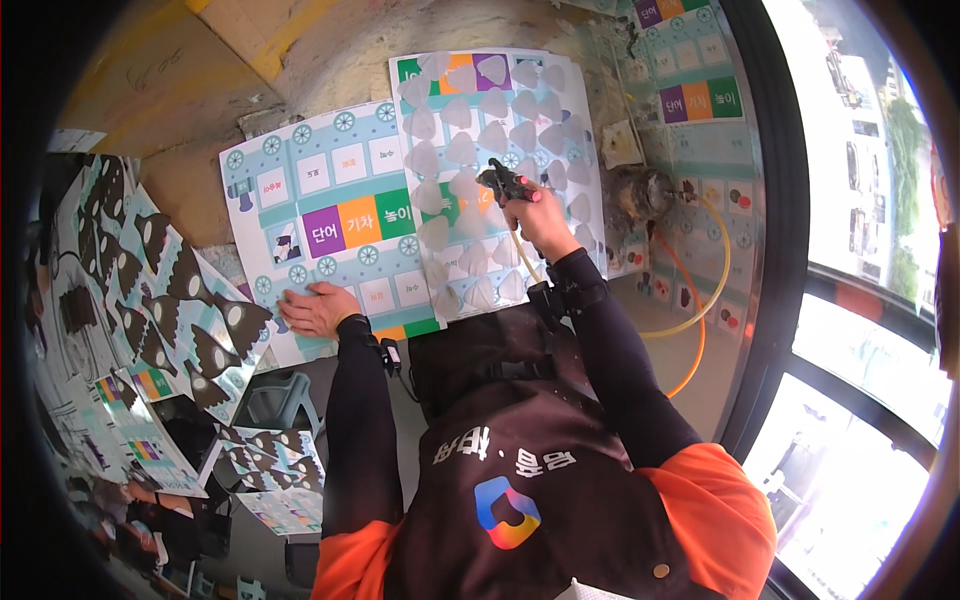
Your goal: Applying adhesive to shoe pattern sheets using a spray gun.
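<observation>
My right hand (540, 220) grips a small black spray gun (510, 184) with red knobs, with a yellow hose trailing from it. The gun is above a printed sheet (590, 225) covered with rows of translucent, rounded-triangle pieces (492, 104). Flat on the lower left edge of a second printed sheet (330, 215) rests my left hand (318, 310), fingers stretched and holding nothing. That sheet carries wheel drawings and a purple, orange and green band. Its right side meets the sheet with the pieces. Whether the gun is spraying, I cannot tell.
Printed sheets with dark cutout-like shapes (165, 270) hang or lie at the left. Below them are a grey-green stool (285, 400) and another person (150, 500). Yellow and orange hoses (700, 345) loop at the right beside a dirty fitting (640, 193) and a dark window frame (790, 250).
</observation>
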A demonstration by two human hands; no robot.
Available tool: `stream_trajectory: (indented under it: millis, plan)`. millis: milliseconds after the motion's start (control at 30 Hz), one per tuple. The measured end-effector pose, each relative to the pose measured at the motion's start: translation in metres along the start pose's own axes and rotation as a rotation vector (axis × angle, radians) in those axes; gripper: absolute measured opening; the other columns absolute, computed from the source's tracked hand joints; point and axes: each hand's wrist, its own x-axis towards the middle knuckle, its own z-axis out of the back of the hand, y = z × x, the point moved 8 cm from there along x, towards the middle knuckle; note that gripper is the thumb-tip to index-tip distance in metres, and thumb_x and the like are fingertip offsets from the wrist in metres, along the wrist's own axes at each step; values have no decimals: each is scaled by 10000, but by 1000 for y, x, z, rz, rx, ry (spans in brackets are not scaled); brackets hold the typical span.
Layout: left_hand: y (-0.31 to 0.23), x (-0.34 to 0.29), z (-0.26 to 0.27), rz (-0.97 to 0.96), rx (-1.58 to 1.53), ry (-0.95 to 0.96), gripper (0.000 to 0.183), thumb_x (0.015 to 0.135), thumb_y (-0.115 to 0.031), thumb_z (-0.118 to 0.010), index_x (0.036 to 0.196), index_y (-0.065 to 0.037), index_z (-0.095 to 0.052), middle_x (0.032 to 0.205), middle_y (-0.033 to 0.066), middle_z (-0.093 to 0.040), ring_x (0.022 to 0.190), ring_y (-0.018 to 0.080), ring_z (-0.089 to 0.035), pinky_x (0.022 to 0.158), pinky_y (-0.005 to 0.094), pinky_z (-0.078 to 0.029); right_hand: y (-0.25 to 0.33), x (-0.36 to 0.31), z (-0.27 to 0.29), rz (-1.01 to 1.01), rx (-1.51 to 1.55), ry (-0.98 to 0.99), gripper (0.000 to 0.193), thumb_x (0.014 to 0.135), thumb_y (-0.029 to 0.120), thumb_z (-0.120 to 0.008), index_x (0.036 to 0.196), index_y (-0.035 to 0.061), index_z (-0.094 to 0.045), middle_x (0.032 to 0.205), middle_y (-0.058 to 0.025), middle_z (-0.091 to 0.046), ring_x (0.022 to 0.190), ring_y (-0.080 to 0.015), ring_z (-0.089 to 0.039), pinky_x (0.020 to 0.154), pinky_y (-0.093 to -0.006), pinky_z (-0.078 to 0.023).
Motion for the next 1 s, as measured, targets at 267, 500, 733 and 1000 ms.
stream_trajectory:
  millis: [267,500,733,1000]
  plan:
    - [0,-1,3,16,-17,18,535,961,-338,-433,1390,-20,-416,1475,189,-357,1428,363,-289,1167,541,-235,-5,-1,-12,1,-22,86,167,835,139,-609,896,-17,-608,655,-66,-586,582,-173,-549,571,-341,-435]
    - [-1,0,4,7,-5,4,536,957,-339,-437,1383,-14,-421,1470,189,-366,1419,361,-302,1165,535,-241,-17,1,-7,-35,-124,104,181,835,152,-609,900,-16,-609,656,-71,-595,571,-184,-550,569,-346,-442]
    - [-2,0,5,-8,5,-22,539,957,-338,-435,1387,-15,-419,1472,189,-365,1419,361,-301,1171,534,-234,-2,7,0,55,-64,-17,225,837,161,-607,966,-23,-620,670,-73,-607,588,-182,-574,586,-341,-463]
    - [-1,-1,5,-1,-1,-30,534,944,-349,-463,1377,-37,-448,1459,183,-390,1401,372,-333,1150,546,-262,-3,-1,-6,-53,-72,95,227,836,161,-602,972,-19,-624,674,-74,-618,604,-179,-591,601,-334,-472]
